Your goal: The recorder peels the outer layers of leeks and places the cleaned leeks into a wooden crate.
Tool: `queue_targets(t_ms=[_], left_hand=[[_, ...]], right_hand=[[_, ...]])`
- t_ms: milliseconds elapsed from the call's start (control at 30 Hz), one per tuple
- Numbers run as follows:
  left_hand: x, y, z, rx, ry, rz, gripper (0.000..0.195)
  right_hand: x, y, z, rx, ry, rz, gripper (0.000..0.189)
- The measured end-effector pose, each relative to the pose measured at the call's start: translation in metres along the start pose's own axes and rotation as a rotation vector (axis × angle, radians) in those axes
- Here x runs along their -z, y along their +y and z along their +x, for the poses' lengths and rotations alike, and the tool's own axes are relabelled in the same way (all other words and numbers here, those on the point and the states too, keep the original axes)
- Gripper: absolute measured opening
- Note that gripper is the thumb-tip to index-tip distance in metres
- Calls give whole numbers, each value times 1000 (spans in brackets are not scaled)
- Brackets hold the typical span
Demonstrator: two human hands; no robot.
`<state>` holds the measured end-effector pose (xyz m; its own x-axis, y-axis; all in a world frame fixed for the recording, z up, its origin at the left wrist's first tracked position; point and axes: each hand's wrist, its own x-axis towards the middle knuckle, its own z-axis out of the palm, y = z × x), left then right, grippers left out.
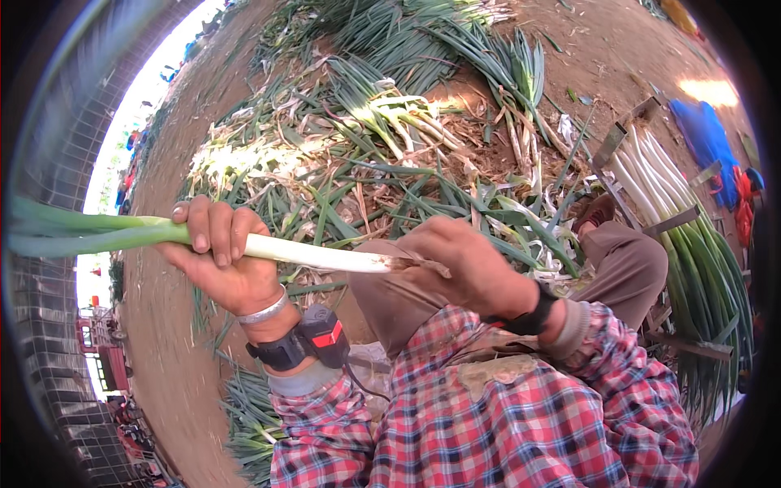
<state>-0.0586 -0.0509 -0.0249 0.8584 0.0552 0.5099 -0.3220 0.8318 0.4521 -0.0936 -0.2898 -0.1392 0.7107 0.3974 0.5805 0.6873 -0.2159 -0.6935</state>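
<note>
My left hand (pixel 229 262) grips a long green onion (pixel 317 253) around the lower part of its green leaves and upper white shaft. The onion lies nearly level, its leaves running off to the left and its brown root end pointing right. Beside that root end is my right hand (pixel 467 262), blurred, with its fingers curled. The root end overlaps its fingers, and whether they pinch it is hidden. Below, on the ground, loose onion leaves and peeled husks (pixel 366 183) lie in a thick litter.
A metal rack (pixel 671 221) on the right cradles a bundle of white-stemmed onions (pixel 689 256). Unpeeled onions (pixel 396 49) are heaped at the top, with a smaller pile (pixel 250 415) at lower left. Blue plastic (pixel 705 146) lies beyond the rack. Mesh fencing (pixel 55 341) borders the left.
</note>
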Motion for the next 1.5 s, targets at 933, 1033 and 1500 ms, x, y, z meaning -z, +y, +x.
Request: queue_targets(t_ms=[933, 1033, 1500], left_hand=[[-12, -29, -17, -38, 75, 265, 42], [-18, -31, -17, -24, 103, 385, 41], [-28, -31, -17, 54, 36, 379, 39]], right_hand=[[-46, -19, 45, -31, 159, 274, 31], [-39, -21, 49, -141, 100, 249, 26], [-8, -5, 40, -306, -301, 638, 22]])
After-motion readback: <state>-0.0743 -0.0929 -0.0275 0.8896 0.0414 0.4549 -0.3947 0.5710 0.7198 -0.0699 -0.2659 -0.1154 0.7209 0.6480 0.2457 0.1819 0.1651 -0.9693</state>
